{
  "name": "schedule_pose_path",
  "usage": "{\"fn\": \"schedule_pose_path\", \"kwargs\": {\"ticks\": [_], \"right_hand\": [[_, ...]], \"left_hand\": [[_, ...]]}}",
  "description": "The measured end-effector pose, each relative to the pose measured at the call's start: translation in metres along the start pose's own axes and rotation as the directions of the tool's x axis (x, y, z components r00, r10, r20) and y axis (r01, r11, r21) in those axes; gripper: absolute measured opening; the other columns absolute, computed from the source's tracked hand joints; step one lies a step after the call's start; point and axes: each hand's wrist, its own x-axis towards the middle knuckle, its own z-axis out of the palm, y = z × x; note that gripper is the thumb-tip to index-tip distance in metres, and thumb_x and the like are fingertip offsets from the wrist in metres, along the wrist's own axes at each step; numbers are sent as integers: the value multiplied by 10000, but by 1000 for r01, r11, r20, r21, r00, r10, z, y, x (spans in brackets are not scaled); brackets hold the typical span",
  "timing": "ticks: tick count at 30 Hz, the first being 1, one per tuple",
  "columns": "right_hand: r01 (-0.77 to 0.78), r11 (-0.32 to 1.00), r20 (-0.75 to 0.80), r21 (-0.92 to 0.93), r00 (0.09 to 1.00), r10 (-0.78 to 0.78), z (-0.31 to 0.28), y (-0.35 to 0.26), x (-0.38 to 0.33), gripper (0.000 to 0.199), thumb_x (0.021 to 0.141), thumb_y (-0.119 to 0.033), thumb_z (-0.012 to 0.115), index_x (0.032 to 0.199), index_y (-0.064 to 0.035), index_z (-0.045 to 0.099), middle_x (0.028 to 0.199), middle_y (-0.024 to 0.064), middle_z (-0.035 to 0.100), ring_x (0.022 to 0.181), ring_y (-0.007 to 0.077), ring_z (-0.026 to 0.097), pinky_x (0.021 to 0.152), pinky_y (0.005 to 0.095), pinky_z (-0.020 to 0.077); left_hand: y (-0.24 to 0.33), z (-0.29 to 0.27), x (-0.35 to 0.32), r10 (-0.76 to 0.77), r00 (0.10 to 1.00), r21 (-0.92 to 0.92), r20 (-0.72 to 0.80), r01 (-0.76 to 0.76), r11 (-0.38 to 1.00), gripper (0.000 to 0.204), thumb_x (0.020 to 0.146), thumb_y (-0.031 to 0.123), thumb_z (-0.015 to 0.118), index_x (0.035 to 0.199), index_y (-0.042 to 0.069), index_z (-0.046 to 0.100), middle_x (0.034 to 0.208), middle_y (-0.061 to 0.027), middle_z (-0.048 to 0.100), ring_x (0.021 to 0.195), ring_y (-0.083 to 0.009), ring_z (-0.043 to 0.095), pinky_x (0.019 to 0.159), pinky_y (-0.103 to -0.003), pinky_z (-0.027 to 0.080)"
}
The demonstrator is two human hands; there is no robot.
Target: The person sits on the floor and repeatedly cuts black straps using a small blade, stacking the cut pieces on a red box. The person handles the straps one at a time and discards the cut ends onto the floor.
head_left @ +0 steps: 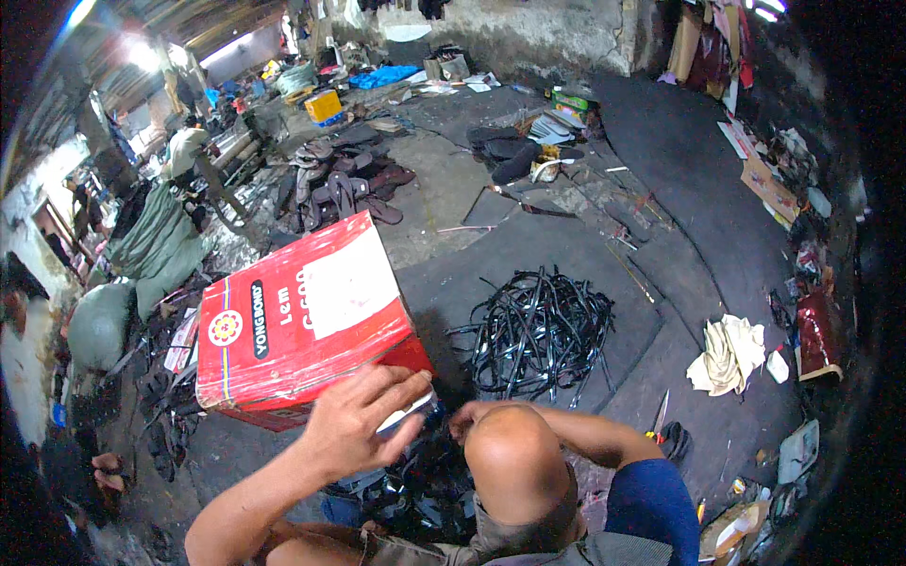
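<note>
the left hand [363,422] is up before the near corner of the red box [274,377], its fingers bent and the thumb drawn in under them, with a small white piece [408,414] held between. the gap is about as thick as that piece (what it is, i cannot tell, since the hand hides much of it). the right hand [471,415] is low, just beyond the knee [514,464], which covers most of it; how far its fingers are spread, and whether they hold anything, i cannot tell. below the hands, by the legs, lies a mess of dark bits [427,491].

as for progress, the work looks under way rather than finished. a big heap of black strips [543,330] lies loose on the floor right of the box, tangled and in neither hand's visible grip, so if those belong to the work, plenty seems left. farther off, past the box, is a pile of sandals [344,184]; whether they count as done, nothing here shows. the white piece is not yet set down.
</note>
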Motion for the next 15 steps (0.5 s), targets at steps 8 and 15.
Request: {"fn": "schedule_pose_path", "kwargs": {"ticks": [8,15], "right_hand": [[142,925,78,-353,989,-122,35,-343,-7,193,941,-202,692,971,-14,662,866,78,700,761,150,660,720,331,544],[123,618,-157,-776,912,-379,11,-420,-37,403,744,-134,823,1070,-41,604,1035,43,658,974,172,619,851,349,507]], "left_hand": [[19,28,-10,-427,886,-938,181,287,197,984,741,64,928,1528,65,338,1355,-109,553,1296,-186,526,1066,-359,485],[-13,-76,-64,-636,771,-597,46,531,601,437,828,-25,817,1220,62,645,929,20,666,852,-58,631,752,-257,522]]}}
